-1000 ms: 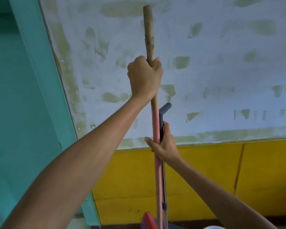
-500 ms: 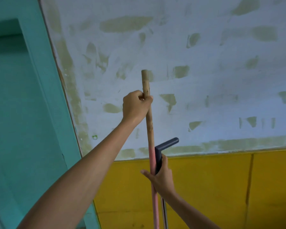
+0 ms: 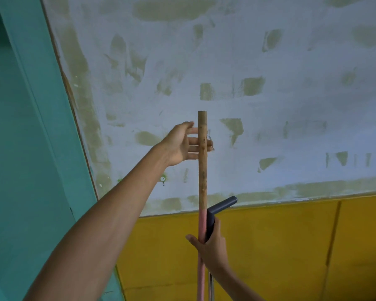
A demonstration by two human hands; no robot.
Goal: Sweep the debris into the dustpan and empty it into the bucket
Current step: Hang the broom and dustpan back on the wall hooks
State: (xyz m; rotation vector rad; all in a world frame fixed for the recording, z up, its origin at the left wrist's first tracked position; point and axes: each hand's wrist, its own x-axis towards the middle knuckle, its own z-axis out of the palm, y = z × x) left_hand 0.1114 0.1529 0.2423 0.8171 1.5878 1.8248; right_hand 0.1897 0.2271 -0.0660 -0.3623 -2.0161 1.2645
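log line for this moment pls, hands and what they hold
left hand: open beside broom handle | right hand: holding broom handle plus dustpan handle | debris, bucket: out of view

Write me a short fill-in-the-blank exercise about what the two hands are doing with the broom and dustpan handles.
1. The left hand is ____ beside the broom handle, not gripping it.
2. The right hand holds the broom handle together with the dark ____ handle.
3. The wall's lower band is painted ____.

Missing words: open; dustpan; yellow
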